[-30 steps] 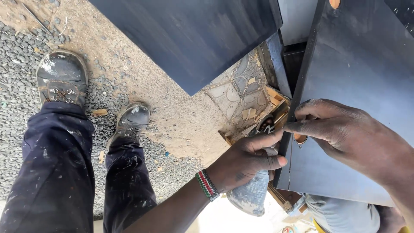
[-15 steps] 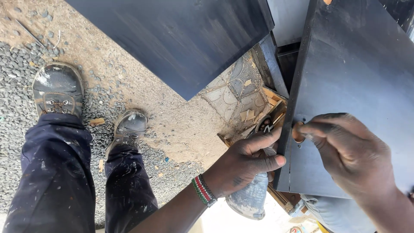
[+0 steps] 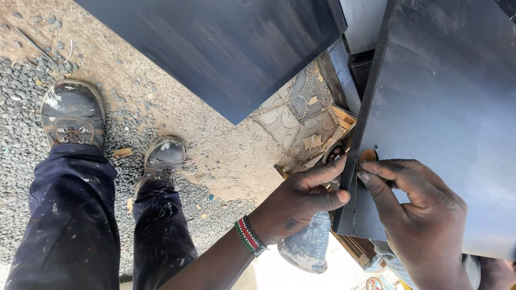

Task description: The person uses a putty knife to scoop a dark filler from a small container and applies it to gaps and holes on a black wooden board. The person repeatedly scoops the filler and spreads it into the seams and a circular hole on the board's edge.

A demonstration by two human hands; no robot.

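At lower centre of the frame, clasping the near edge of the dark panel (image 3: 446,107) with the left hand (image 3: 301,201), thumb stretched along it. Bunching the right hand (image 3: 424,215) fingertips just below the round brown recess (image 3: 368,155); impossible telling whether pinching anything. Seemingly working at that recess, likely calling next for a steadied panel and fine fingertip aim.

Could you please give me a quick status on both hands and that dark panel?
Left hand grips edge of dark painted flat panel. Right hand on panel face, fingertips beside round bored hole. Nothing in the way.
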